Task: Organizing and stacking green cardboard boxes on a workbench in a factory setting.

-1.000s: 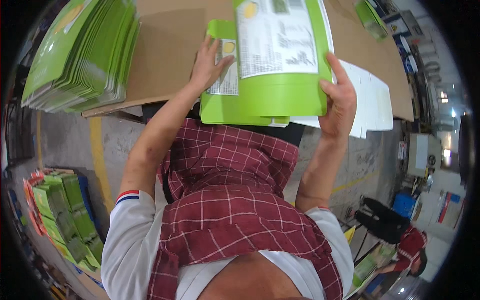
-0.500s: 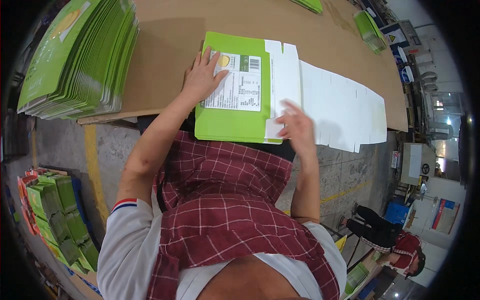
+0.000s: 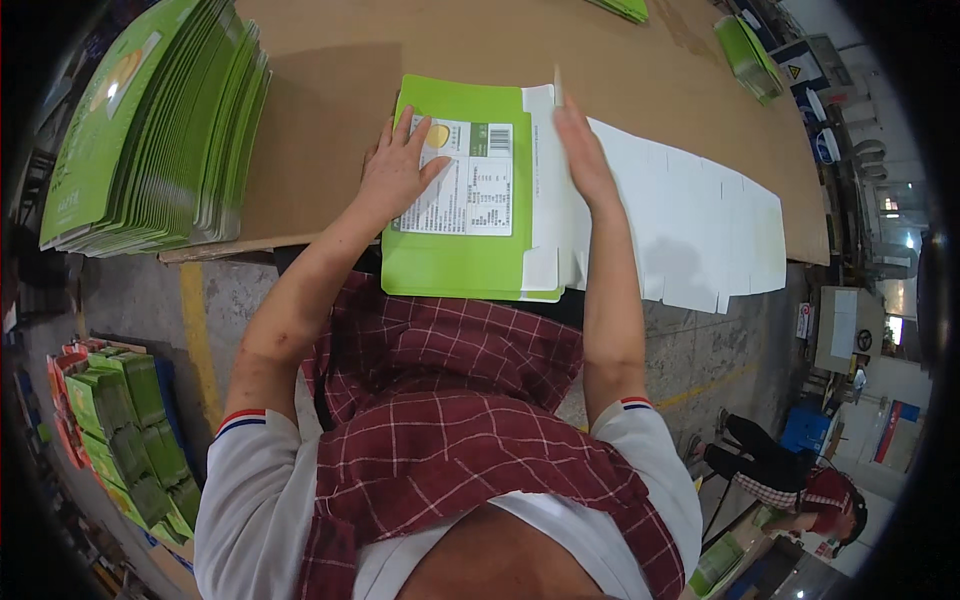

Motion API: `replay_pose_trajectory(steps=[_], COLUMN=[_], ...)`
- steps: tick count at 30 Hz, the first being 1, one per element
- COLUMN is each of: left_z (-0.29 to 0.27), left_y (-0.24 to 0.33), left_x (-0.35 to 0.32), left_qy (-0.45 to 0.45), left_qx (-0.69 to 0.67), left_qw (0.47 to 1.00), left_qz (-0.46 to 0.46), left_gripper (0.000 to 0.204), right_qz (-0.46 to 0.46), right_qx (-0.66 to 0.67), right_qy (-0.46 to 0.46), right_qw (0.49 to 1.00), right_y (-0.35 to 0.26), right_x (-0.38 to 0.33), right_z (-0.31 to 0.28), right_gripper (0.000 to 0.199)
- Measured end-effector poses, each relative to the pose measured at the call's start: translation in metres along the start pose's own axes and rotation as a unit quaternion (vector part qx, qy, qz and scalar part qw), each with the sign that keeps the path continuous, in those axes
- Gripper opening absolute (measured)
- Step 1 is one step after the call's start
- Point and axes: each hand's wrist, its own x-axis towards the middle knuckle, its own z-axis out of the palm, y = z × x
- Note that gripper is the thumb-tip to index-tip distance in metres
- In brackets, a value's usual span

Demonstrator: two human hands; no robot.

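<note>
A flat green carton (image 3: 462,262) with a printed white panel lies near the table's front edge, on top of others like it. My left hand (image 3: 393,172) rests on its left side, fingers spread and open. Along the carton's right side a white flap (image 3: 563,235) stands up, seen nearly edge-on. Against the flap's outer face is my right hand (image 3: 588,155), somewhat blurred, its fingers stretched out and pointing away from me. Fanned out to the right of that hand lie overlapping white carton blanks (image 3: 700,220).
A tall stack of green cartons (image 3: 150,140) stands at the table's left. More green cartons (image 3: 748,62) lie at the far right of the brown tabletop (image 3: 330,110). On the floor at left is a load of green packs (image 3: 130,430). Another person (image 3: 800,480) works at lower right.
My right hand has moved away from me and up along the flap, its fingers now straight. The white flap, lying flat before, now stands up. My left hand stays on the carton.
</note>
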Motion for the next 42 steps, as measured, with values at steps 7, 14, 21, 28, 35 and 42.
replay_pose_trajectory(steps=[7,14,21,28,35,42], left_z=[-0.002,0.007,0.003,-0.002,0.006,0.007], left_y=[-0.001,-0.012,-0.010,-0.007,-0.013,-0.013], left_x=[0.001,0.005,0.008,0.006,0.007,0.008], left_qy=[0.025,0.064,0.047,0.033,0.044,0.043], left_qx=[-0.032,-0.120,-0.139,-0.141,-0.141,-0.146], left_qw=[0.999,0.989,0.986,0.987,0.986,0.987], left_qz=[0.020,0.059,0.080,0.070,0.070,0.057], left_gripper=[0.065,0.062,0.061,0.060,0.062,0.062], right_qz=[-0.048,0.016,0.319,0.267,0.203,0.196], right_qx=[-0.470,-0.165,0.540,0.350,-0.383,-0.595], right_qy=[0.017,0.233,0.339,0.437,0.294,0.114], right_qw=[0.881,0.958,0.701,0.784,0.852,0.771], right_y=[0.029,0.042,0.121,0.126,0.093,0.073], right_x=[-0.089,-0.230,-0.230,-0.232,-0.238,-0.159], right_z=[0.054,-0.004,-0.025,-0.077,-0.084,-0.013], right_gripper=[0.062,0.036,0.036,0.029,0.049,0.061])
